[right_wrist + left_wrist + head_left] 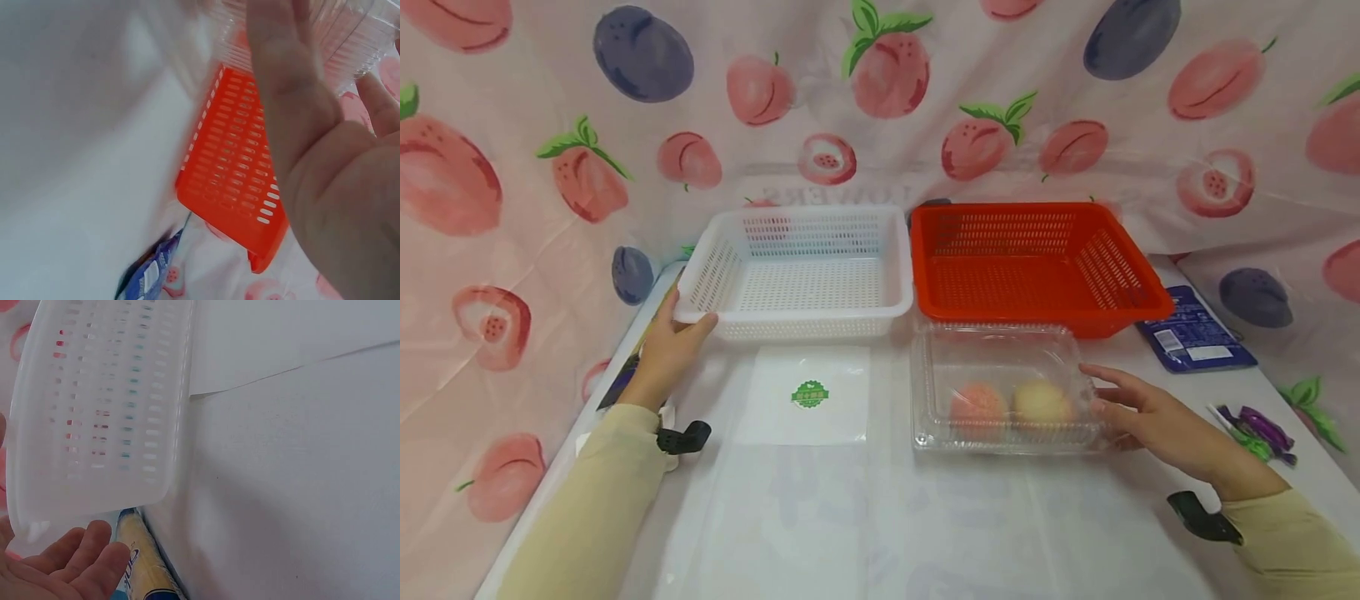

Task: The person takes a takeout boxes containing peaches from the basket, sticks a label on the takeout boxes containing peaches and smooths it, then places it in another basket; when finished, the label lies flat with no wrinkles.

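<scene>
At the front left corner of a white plastic basket (793, 321) is my left hand (670, 346), its thumb before the rim and a finger at the side. The left wrist view shows its other fingers (94, 556) loosely bent beside the basket's end. My right hand (1157, 421) grips the right edge of a clear plastic clamshell box (1000, 354), thumb and fingers on either side of it. Inside the box lie a reddish round fruit (979, 408) and a pale yellow one (1041, 404). Behind the box stands a red plastic basket (1037, 312).
A white plastic bag with a green label (809, 394) lies flat before the white basket. On the right are a blue packet (1195, 329) and small purple and green wrapped sweets (1258, 433). A yellow and blue packet (147, 559) lies by the white basket. A fruit-patterned curtain (880, 142) hangs behind.
</scene>
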`<state>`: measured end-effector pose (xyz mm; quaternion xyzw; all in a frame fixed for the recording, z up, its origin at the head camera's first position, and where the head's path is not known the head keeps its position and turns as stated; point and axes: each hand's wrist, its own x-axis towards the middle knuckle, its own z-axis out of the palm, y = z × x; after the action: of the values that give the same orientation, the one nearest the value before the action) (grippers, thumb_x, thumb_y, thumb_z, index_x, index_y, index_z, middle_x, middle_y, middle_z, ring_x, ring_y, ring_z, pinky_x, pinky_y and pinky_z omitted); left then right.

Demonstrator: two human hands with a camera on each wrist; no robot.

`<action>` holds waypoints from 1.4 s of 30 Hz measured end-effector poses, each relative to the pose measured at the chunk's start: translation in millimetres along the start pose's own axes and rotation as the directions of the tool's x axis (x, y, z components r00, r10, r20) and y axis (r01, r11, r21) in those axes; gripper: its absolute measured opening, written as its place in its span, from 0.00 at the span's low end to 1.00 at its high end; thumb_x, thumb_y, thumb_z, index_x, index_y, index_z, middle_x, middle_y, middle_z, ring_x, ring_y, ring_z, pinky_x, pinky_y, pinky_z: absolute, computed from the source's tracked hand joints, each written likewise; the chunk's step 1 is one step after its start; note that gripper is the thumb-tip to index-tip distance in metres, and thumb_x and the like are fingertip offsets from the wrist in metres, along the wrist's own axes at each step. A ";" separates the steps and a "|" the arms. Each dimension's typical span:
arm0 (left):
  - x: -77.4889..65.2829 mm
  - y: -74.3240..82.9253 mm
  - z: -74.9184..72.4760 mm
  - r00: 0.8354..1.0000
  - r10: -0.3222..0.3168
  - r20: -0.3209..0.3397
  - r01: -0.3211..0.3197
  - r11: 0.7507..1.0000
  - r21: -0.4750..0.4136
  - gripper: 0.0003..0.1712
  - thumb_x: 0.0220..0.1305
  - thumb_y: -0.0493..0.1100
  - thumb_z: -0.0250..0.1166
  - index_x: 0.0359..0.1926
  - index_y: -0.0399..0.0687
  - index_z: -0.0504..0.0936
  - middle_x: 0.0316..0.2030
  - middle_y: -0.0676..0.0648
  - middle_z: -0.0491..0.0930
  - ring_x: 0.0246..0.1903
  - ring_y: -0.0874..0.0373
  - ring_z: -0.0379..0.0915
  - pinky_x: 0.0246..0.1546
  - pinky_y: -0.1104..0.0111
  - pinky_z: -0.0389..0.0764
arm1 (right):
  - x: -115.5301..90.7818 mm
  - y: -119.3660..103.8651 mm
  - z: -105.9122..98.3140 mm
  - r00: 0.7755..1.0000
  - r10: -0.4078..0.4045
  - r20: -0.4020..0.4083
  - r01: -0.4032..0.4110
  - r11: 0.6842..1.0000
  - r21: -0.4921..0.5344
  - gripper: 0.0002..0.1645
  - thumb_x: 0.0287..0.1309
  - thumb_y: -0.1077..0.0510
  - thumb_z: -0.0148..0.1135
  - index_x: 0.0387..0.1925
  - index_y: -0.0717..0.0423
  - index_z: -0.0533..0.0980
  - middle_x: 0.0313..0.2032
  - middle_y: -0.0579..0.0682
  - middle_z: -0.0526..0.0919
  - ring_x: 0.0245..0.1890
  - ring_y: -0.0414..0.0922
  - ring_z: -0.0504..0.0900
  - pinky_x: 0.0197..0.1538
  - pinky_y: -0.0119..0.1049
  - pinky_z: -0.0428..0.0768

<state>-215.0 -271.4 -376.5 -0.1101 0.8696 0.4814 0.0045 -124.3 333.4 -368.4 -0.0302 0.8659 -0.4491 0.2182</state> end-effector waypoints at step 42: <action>-78.8 -15.6 19.7 0.956 0.086 0.281 -0.098 0.995 0.026 0.43 0.67 0.49 0.68 0.76 0.41 0.58 0.73 0.28 0.53 0.70 0.30 0.52 0.63 0.42 0.65 | 0.1 -123.9 119.4 0.841 -0.527 -0.123 0.537 0.841 0.067 0.38 0.60 0.61 0.71 0.69 0.60 0.68 0.64 0.57 0.75 0.62 0.57 0.75 0.59 0.44 0.75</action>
<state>-137.0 -248.2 -391.2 -0.0003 0.8737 0.4745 0.1070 -93.8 168.4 -330.3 -0.2363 0.8097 -0.5354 0.0426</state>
